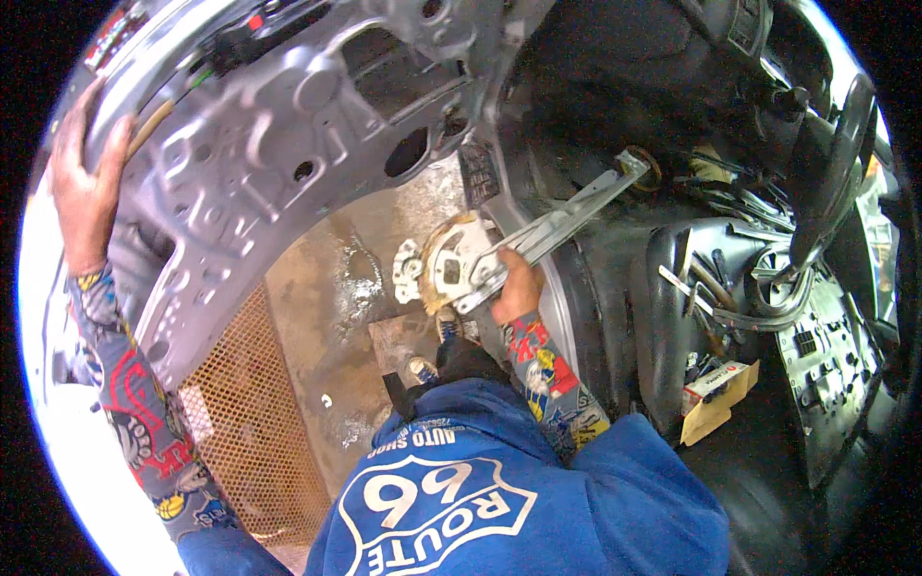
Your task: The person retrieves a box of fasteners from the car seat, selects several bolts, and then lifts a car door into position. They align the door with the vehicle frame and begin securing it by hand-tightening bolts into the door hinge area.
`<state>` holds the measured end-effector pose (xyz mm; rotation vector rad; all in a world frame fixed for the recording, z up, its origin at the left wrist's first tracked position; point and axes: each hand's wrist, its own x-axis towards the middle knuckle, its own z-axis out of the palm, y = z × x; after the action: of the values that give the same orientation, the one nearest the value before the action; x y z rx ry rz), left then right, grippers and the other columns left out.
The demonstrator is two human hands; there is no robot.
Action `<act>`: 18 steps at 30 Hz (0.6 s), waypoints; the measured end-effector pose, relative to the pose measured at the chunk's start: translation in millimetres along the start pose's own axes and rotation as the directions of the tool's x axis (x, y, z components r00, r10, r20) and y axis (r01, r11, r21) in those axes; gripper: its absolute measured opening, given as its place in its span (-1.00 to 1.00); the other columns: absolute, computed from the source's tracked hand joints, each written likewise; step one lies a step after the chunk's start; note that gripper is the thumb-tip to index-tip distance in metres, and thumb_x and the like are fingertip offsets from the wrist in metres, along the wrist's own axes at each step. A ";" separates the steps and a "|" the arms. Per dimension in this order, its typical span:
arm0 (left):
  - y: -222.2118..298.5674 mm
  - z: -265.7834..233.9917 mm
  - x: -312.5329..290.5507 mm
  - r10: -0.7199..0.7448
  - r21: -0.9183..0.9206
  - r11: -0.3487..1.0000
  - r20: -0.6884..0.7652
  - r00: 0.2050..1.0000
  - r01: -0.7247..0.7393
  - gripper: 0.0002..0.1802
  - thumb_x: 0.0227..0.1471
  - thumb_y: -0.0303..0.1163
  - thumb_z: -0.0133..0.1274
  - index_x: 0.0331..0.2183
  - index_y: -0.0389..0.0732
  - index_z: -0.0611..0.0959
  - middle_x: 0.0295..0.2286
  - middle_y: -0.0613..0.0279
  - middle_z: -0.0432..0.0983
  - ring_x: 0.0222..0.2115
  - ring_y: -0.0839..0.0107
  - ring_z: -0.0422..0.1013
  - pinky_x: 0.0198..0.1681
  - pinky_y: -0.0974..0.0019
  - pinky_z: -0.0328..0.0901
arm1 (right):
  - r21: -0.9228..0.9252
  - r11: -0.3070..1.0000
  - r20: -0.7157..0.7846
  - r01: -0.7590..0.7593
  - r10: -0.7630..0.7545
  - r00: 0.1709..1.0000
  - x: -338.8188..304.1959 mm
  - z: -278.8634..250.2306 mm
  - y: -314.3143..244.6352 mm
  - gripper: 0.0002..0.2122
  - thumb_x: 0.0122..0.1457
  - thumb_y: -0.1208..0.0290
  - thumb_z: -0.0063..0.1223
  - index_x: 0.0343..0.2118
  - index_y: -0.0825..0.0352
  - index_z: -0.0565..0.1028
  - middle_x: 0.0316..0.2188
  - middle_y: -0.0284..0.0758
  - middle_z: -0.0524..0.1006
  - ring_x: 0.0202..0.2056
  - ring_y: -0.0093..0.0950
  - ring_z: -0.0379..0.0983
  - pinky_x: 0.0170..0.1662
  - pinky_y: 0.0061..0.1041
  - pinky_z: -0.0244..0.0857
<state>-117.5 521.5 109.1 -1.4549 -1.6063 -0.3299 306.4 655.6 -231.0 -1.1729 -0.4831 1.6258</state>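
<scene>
Head view shows two hands at work by an open car door (279, 163). The right hand (519, 288) is closed around a long metal part (576, 211). One end of the part is wide and round, with a curved brown edge, and shows above the wet floor (336, 240). The long thin arms of the part slant up and right, into the dark car.

The left hand (86, 187) is up at the edge of the door, with its thumb away from its fingers. A tan stick (154, 125) is just beside the thumb. I cannot tell if the left hand grips the stick or the door.

On the right is a black seat (663, 331). A small open box (711, 411) is there, near a grey panel (826, 350) full of holes. Below the left end of the metal part are two shoes (423, 370). A tan mesh (259, 413) is near the door, at lower left.
</scene>
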 end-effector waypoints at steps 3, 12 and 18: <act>-3.0 -41.9 -19.5 -0.001 0.039 0.999 -0.131 0.991 0.006 -0.54 0.14 -0.18 0.11 0.03 -0.18 0.59 0.00 0.02 0.52 0.06 0.13 0.41 0.18 0.16 0.21 | -0.041 0.999 0.093 -0.028 0.032 0.995 -63.3 1.9 13.9 -0.76 0.07 0.57 0.15 -0.17 0.45 0.49 -0.27 -0.27 0.58 -0.31 -0.39 0.55 -0.21 -0.36 0.43; -66.0 -151.8 -150.7 -0.571 0.280 0.794 0.041 0.820 0.539 -0.45 0.27 -0.07 -0.08 0.17 -0.17 0.45 0.21 -0.03 0.25 0.23 0.05 0.17 0.29 0.09 0.03 | -0.367 0.923 0.431 0.111 0.063 0.900 -130.8 -5.7 14.6 -0.80 0.05 0.46 0.25 -0.26 0.39 0.58 -0.35 -0.37 0.60 -0.34 -0.53 0.50 -0.23 -0.46 0.38; -70.4 -163.7 -179.9 -0.504 0.327 0.840 0.173 0.846 0.434 -0.36 0.27 0.05 -0.15 0.26 -0.05 0.33 0.24 -0.08 0.20 0.28 0.00 0.09 0.34 0.04 -0.08 | -0.465 0.779 0.670 0.421 -0.001 0.742 -151.2 14.6 -2.9 -0.83 0.03 0.45 0.26 -0.31 0.37 0.60 -0.41 -0.39 0.63 -0.40 -0.54 0.52 -0.26 -0.47 0.40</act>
<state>-129.3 269.4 88.7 -0.8952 -2.1289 -0.1881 294.5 525.4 -153.7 -0.8854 -1.6311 1.6781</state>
